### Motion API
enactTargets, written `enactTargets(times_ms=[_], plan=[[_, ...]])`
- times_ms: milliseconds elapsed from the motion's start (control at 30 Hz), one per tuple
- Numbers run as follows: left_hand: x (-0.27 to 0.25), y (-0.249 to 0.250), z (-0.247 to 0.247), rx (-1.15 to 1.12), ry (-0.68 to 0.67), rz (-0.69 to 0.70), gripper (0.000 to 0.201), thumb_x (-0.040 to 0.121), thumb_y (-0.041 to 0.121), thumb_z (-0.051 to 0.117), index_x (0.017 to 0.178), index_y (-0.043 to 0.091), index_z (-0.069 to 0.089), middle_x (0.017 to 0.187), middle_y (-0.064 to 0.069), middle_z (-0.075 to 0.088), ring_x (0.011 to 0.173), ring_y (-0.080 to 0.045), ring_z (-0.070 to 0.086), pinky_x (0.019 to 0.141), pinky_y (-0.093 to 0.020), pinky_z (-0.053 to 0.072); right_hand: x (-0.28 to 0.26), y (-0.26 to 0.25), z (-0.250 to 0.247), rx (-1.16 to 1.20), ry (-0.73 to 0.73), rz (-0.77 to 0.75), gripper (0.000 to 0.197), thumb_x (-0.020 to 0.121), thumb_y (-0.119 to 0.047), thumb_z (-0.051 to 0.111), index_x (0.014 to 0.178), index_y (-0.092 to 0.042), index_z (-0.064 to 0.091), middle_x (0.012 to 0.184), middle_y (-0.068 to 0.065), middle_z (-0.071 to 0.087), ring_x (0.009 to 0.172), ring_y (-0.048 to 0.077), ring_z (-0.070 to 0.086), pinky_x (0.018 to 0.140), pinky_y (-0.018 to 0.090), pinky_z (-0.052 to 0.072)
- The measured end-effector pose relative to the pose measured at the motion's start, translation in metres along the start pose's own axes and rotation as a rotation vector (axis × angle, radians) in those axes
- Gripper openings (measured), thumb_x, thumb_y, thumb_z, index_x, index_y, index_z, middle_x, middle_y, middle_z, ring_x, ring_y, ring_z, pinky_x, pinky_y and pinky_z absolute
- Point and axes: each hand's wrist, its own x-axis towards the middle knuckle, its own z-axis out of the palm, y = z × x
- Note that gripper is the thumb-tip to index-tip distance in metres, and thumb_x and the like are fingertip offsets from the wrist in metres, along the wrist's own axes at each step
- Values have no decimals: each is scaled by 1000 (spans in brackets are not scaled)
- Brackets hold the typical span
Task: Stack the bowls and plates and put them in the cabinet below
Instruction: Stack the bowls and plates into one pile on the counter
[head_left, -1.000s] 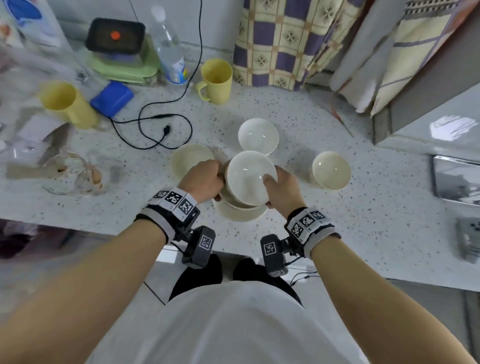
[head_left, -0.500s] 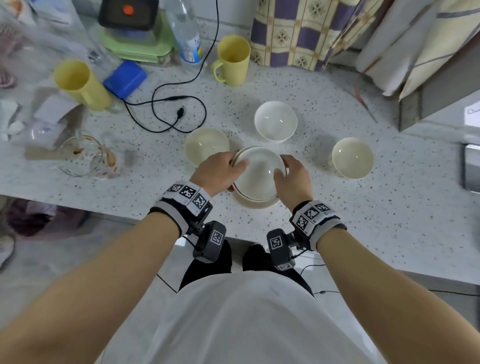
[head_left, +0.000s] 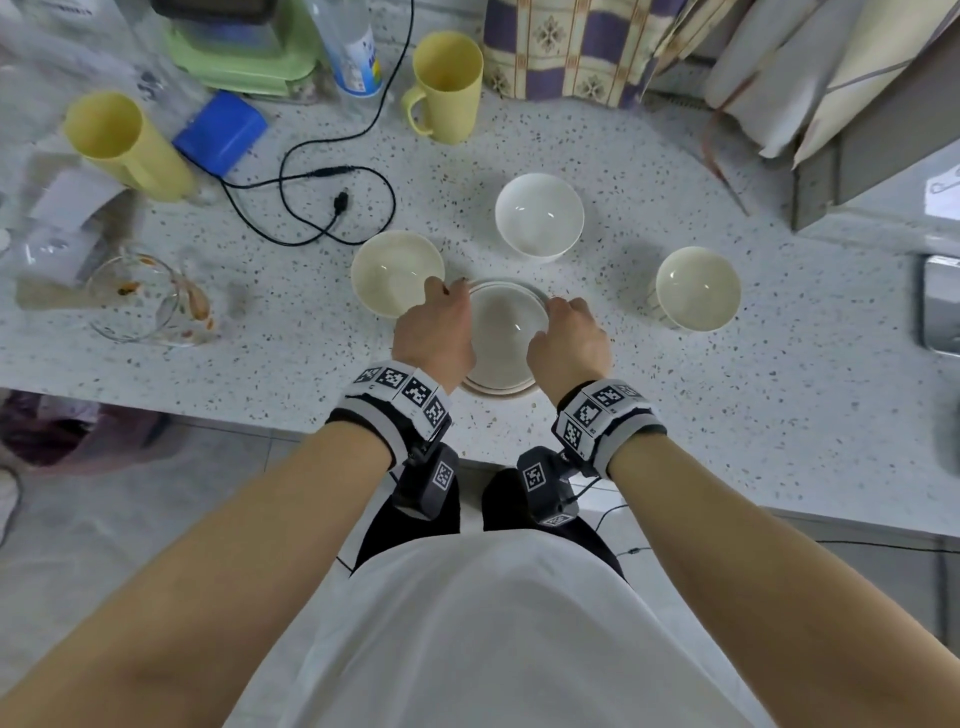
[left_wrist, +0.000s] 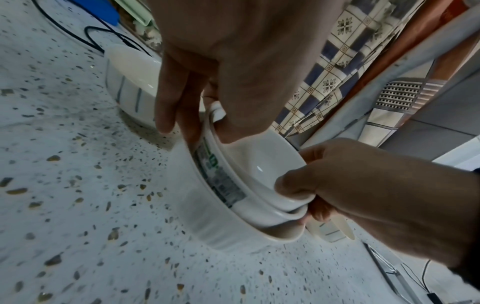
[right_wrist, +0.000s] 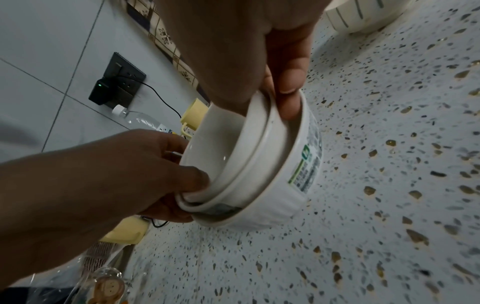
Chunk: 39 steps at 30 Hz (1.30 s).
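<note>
- The left hand (head_left: 434, 332) and the right hand (head_left: 569, 343) each pinch the rim of the top bowl (head_left: 506, 332), thumb inside and fingers outside, one on either side. This bowl sits nested in a stack (left_wrist: 228, 207) of white dishes near the front edge of the speckled counter (head_left: 727, 415), between the two wrists.
- The left wrist view shows the held bowl seated inside a wider bowl that carries a green printed label (left_wrist: 221, 181); whether it has settled fully I cannot tell.
- Risk, as I judge it: fingers (right_wrist: 288, 98) lie between the two rims, so letting go unevenly could tip the bowl or trap a fingertip.
- The stack stands close to the counter edge; a nudge toward the person could slide it off.
- A cream bowl (head_left: 397, 273) stands just beside the left hand, on the far left of the stack; a careless withdrawal could knock it.
- Two more bowls wait unstacked: a white bowl (head_left: 539, 215) farther back and a second cream bowl (head_left: 697, 288) to the right.
- Orientation: the held bowl opens upward, roughly level. Being round, it has no long axis across the counter; its axis of symmetry runs vertical, in line with the stack's.
</note>
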Motion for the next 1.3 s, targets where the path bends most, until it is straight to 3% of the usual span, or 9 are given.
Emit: enactTargets(times_ms=[200, 400, 533, 667, 767, 1000, 1200, 1300], plan=[[1, -3, 4, 7, 8, 19, 53, 86, 1, 61, 134, 4, 40, 126, -18, 46, 65, -33, 48, 59, -37, 39, 0, 1, 11, -62, 21, -53, 41, 87, -5, 53, 127, -14, 52, 114, 10, 55, 92, 33, 63, 71, 37, 43], [6, -10, 12, -35, 49, 29, 50, 85, 1, 62, 131, 6, 42, 125, -16, 45, 64, -33, 52, 57, -37, 42, 1, 10, 22, -117, 162, -147, 44, 87, -9, 56, 130, -15, 53, 114, 10, 57, 103, 30, 56, 84, 40, 44], [7, -17, 11, -53, 62, 69, 46, 88, 7, 63, 130, 10, 44, 125, -14, 47, 81, -38, 66, 60, -41, 50, 1, 13, 23, -90, 181, -146, 42, 89, -17, 60, 130, -18, 53, 116, 10, 56, 103, 29, 57, 88, 42, 47], [6, -28, 4, -135, 89, 112, 41, 94, 23, 59, 132, 13, 45, 128, -10, 50, 91, -32, 66, 62, -38, 45, 4, 13, 17, -34, 160, -163, 37, 91, -21, 58, 128, -17, 55, 117, 10, 56, 105, 28, 57, 86, 41, 48], [11, -45, -2, -197, 187, 90, 36, 96, 31, 55, 127, 14, 49, 127, -7, 53, 97, -27, 63, 65, -36, 43, 7, 11, 13, 39, 185, -177, 32, 92, -28, 56, 121, -16, 60, 115, 9, 57, 103, 27, 58, 83, 42, 52], [42, -92, -9, -249, 300, -120, 43, 91, 23, 60, 130, 8, 49, 134, -15, 48, 123, -35, 47, 89, -48, 51, 22, 3, 4, 142, 205, -116, 27, 92, -22, 51, 116, -16, 63, 118, 5, 59, 108, 24, 56, 85, 40, 51], [65, -108, -7, -299, 236, -188, 56, 87, 23, 64, 138, 11, 42, 144, -13, 38, 131, -35, 39, 92, -52, 50, 36, 4, -4, 222, 282, -19, 24, 92, -18, 52, 111, -15, 65, 113, 6, 61, 101, 24, 59, 78, 36, 50], [73, -112, -6, -339, 160, -201, 55, 91, 22, 61, 140, 13, 39, 147, -12, 38, 129, -36, 45, 91, -52, 50, 39, 16, -10, 280, 331, 90, 24, 92, -17, 51, 112, -15, 64, 114, 5, 61, 94, 21, 59, 79, 36, 51]])
